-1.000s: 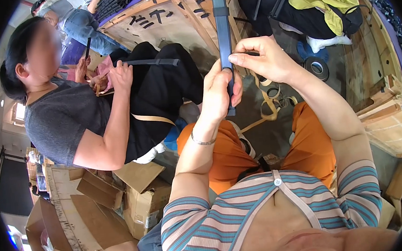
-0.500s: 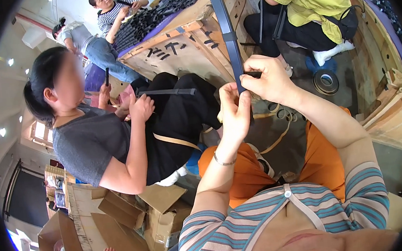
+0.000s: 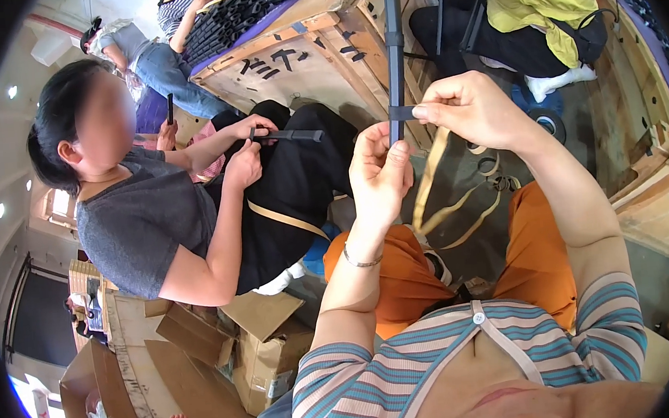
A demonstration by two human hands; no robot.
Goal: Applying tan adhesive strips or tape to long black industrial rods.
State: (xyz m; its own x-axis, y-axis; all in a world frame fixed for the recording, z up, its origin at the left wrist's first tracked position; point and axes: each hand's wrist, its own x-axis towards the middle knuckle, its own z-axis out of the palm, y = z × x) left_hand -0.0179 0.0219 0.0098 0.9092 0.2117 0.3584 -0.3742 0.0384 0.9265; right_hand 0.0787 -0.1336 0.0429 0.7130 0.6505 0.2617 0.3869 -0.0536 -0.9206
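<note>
A long black bar (image 3: 393,39) stands up from my left hand (image 3: 380,178), whose fingers and thumb are closed around its lower end. Darker bands cross the bar partway up. My right hand (image 3: 478,111) pinches the end of a short black strip of tape (image 3: 401,113), which lies across the bar just above my left fingers. Below my right hand hangs a tan strip (image 3: 432,182), bending down between my knees; whether it joins the black tape is hidden by my fingers.
Tan curls (image 3: 490,167) and a black tape roll (image 3: 548,123) lie on the floor. A co-worker at left holds a black bar (image 3: 289,135). Ahead stands a wooden crate (image 3: 285,75) topped with black pieces; cardboard boxes (image 3: 264,364) sit behind left. Another person in yellow (image 3: 526,1) sits at upper right.
My right hand has moved up and right from the bar's end, drawing the black tape out sideways. The tan strip now hangs below it. The bar stands more upright.
</note>
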